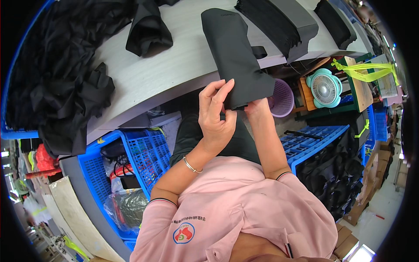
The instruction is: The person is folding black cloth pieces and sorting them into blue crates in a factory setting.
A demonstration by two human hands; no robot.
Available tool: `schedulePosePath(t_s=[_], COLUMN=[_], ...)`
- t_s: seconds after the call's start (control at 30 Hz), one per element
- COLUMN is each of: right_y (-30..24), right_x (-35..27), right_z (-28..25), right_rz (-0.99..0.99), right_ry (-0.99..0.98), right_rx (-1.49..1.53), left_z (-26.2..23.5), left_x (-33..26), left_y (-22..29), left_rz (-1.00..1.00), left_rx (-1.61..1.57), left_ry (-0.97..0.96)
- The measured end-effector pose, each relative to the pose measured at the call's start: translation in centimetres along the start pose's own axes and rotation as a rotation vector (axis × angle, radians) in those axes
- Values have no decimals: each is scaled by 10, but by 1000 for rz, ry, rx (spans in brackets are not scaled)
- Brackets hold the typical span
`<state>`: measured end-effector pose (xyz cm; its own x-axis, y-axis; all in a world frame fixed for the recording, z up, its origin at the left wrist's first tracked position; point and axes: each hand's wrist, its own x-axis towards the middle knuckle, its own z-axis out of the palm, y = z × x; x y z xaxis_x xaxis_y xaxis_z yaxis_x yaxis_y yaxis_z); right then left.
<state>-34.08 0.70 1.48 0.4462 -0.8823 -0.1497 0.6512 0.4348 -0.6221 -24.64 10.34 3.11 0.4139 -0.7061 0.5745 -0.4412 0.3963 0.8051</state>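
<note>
A long black fabric piece, shaped like a flat sleeve or pouch [233,52], lies partly on the table and hangs over its front edge toward me. A short black loop [259,52] sticks out from its right side. My left hand [216,115] is at its near left corner, fingers bent and closed on the edge of the cloth. My right hand [256,106] reaches up under or into the near end; the cloth covers nearly all its fingers, so their grip cannot be seen.
On the pale table [179,65] lie a heap of black cloth [65,56], a folded black piece [149,32] and a stack of black pieces [279,26]. Blue crates [146,148] flank my legs. A purple basket [281,98] and a small turquoise fan [325,88] stand at the right.
</note>
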Motion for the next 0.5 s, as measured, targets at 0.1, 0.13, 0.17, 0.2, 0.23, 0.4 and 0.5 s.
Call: schedulePosePath(t_s=[0.1, 0.13, 0.17, 0.2, 0.23, 0.4, 0.5], right_y=[4, 5, 6, 8, 9, 12, 21], right_x=[0, 1, 2, 3, 4, 8, 12], right_z=[3, 3, 3, 3, 4, 3, -3], right_rz=[-28, -41, -40, -31, -22, 37, -17], right_ry=[132, 149, 150, 171, 192, 244, 235], right_rx=[-81, -103, -103, -101, -99, -127, -163], left_z=[-2, -3, -3, -3, -3, -9, -18], left_x=[-3, -5, -6, -7, -8, -12, -12], left_y=[0, -1, -3, -5, -7, -11, -22], left_rz=[-13, -20, -22, -11, 0, -37, -62], left_rx=[-2, -6, -5, -2, 1, -108, -117], left_ry=[-13, -19, -20, -18, -17, -25, -46])
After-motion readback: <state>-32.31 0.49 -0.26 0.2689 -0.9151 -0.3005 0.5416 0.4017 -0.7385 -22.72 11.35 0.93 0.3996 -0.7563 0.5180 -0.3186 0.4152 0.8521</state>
